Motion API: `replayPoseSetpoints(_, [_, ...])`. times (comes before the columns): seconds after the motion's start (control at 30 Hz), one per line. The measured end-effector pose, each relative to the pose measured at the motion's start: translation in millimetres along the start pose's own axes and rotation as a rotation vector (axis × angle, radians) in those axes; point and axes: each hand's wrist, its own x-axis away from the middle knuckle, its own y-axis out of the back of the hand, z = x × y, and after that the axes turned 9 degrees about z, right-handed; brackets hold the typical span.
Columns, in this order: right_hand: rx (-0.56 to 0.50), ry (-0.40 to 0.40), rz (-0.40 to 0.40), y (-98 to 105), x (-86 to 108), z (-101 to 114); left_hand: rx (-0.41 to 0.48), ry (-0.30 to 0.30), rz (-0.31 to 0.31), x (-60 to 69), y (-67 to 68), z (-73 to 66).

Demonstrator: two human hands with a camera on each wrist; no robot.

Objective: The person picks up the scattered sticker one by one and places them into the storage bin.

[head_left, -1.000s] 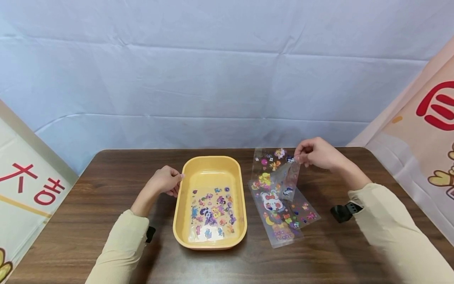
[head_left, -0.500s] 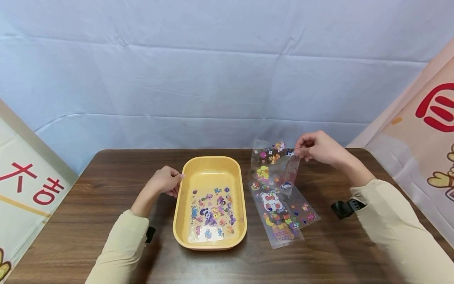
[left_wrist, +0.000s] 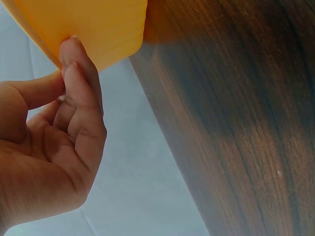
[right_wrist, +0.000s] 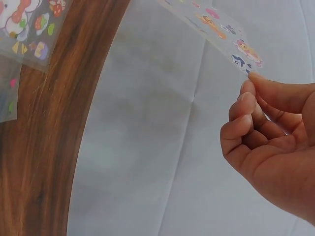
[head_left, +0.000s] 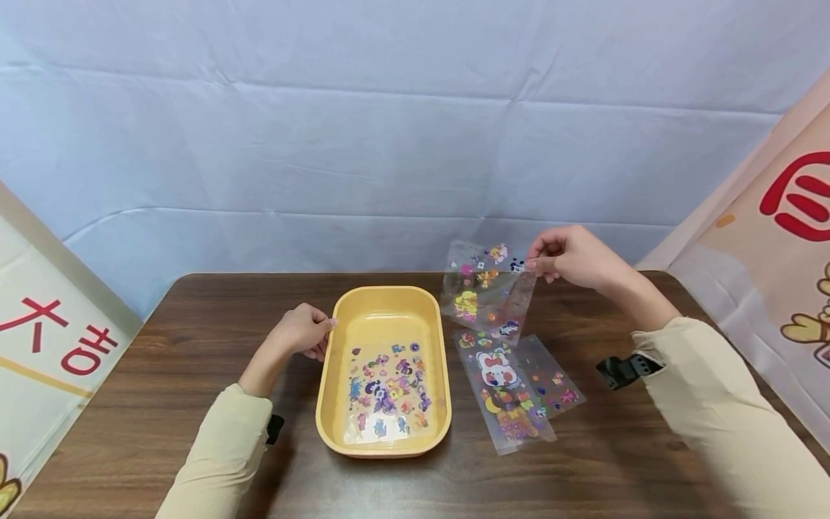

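My left hand (head_left: 303, 331) pinches the left rim of a yellow tray (head_left: 384, 294), thumb on the rim and fingers against the outer wall in the left wrist view. Flat in the tray lies a clear sticker sheet (head_left: 385, 393) with purple and blue figures. Between thumb and forefinger, my right hand (head_left: 573, 259) pinches one corner of another clear sticker sheet (head_left: 483, 285), which hangs tilted above the table. Below it on the table lies a sticker sheet with a white bunny-like figure (head_left: 498, 369), overlapping a further clear sheet (head_left: 554, 378).
The dark wooden table (head_left: 194, 375) ends at a far edge in front of a pale blue cloth backdrop (head_left: 402, 144). Printed banners (head_left: 778, 216) stand at both sides.
My right hand has risen and moved slightly left, lifting its sticker sheet off the ones beneath and nearer the tray. The left hand and tray have stayed put.
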Motion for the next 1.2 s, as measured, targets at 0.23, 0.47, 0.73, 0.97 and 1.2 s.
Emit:
replayPoseSetpoints(0.23, [-0.026,0.024,0.019,-8.9,-6.0,2.1,0.007,0.006,0.007,-0.6,0.1,-0.4])
replayPoseSetpoints(0.47, [-0.042,0.034,0.045,-18.4,-10.1,3.0,0.010,0.008,0.009,-0.5,0.1,-0.7])
replayPoseSetpoints(0.73, [-0.023,0.045,0.051,-25.2,-14.8,9.1,0.014,0.005,0.003,0.8,0.2,-0.9])
replayPoseSetpoints(0.97, [-0.061,0.057,0.053,-33.8,-21.5,10.1,0.009,0.003,-0.003,0.5,0.1,0.8])
replayPoseSetpoints(1.2, [-0.068,0.052,0.071,-43.6,-25.8,9.9,0.007,0.004,0.000,-0.1,0.5,1.2])
